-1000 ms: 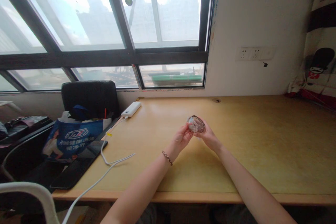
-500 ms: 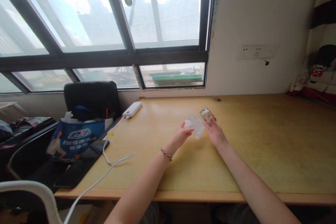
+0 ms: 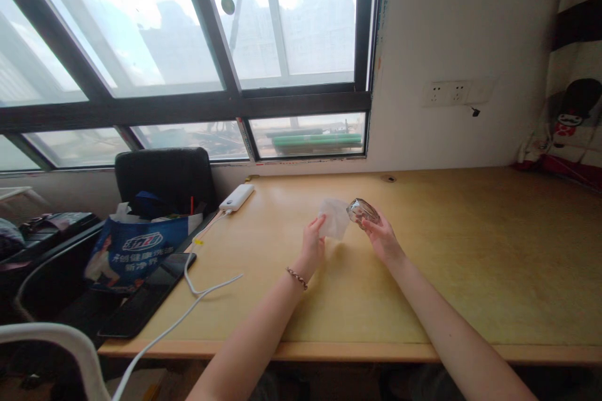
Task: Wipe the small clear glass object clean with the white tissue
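In the head view my left hand (image 3: 314, 243), with a braided bracelet at the wrist, pinches a thin, translucent white sheet (image 3: 333, 218). Whether the sheet is tissue or plastic I cannot tell. My right hand (image 3: 384, 239) is closed on a small, shiny, silver-brown object (image 3: 363, 212), fingers along its near right side. Its top is reflective and its edge looks angular; the exact kind is unclear. Both things are held above the wooden desk (image 3: 461, 276), with the sheet's right edge close to the shiny object.
A white power bank (image 3: 237, 198) with a white cable (image 3: 200, 294) lies at the desk's left edge. Left of it stand a black chair (image 3: 164, 178), a blue printed bag (image 3: 136, 247) and a dark flat panel (image 3: 148, 297). Wall sockets (image 3: 446, 93) sit beyond the desk.
The shiny object has turned in my right hand and moved slightly left, showing its side. My left hand has shifted left, and the white sheet is spread more upright.
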Demonstrator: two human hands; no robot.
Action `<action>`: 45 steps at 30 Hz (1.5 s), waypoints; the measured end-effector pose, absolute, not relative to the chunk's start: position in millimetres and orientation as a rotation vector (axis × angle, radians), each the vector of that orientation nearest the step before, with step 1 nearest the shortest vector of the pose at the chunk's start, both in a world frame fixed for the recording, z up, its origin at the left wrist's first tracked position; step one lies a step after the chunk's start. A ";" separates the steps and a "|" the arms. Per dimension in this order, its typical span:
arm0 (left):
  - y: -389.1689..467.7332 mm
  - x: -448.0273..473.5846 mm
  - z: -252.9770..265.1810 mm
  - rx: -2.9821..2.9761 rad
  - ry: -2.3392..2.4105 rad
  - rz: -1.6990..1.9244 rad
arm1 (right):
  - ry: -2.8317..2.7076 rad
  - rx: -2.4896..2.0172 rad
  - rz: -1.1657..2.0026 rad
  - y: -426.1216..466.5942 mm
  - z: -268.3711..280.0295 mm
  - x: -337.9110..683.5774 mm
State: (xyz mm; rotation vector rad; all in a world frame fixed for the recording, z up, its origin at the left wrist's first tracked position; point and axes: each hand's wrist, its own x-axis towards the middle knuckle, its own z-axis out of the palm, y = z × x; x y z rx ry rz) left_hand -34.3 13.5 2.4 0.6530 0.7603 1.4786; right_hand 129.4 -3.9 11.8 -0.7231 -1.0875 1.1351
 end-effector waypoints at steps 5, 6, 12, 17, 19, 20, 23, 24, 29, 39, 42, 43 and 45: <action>16.4 -35.1 4.3 0.583 0.602 1.431 | -1.173 -0.840 0.938 -0.3 6.5 124.5; 15.5 -34.6 5.2 0.583 0.581 1.415 | -1.212 -0.885 0.871 -0.3 5.4 123.8; 5.7 -26.2 11.0 0.719 0.543 1.371 | -1.455 -1.056 0.529 -7.9 4.6 121.5; -2.6 -21.1 12.0 1.018 0.720 1.350 | -1.528 -1.128 0.360 -10.8 3.4 121.1; -7.1 -20.1 14.2 1.073 0.766 1.374 | -1.532 -1.159 0.306 -10.7 2.0 120.8; -9.5 -19.4 15.8 1.081 0.761 1.383 | -1.531 -1.175 0.283 -10.6 1.3 120.7; -16.3 -16.6 20.6 1.056 0.700 1.406 | -1.504 -1.222 0.236 -9.8 -1.0 120.9; -18.0 -15.5 21.7 1.048 0.680 1.410 | -1.487 -1.240 0.231 -9.2 -2.0 121.3; -25.1 -9.2 23.1 1.052 0.624 1.375 | -1.316 -1.252 0.247 -0.9 -8.7 126.4; -40.5 -6.4 39.4 1.157 0.517 1.264 | -1.374 -1.178 0.336 5.7 -10.5 132.7; -35.8 -9.9 36.8 1.350 0.558 1.282 | -1.469 -1.149 0.311 -0.5 -8.7 126.0; -34.0 -11.1 35.7 1.400 0.574 1.300 | -1.504 -1.141 0.303 -2.9 -7.6 123.5; -30.6 -13.4 34.0 1.429 0.595 1.336 | -1.560 -1.123 0.299 -7.2 -5.1 118.8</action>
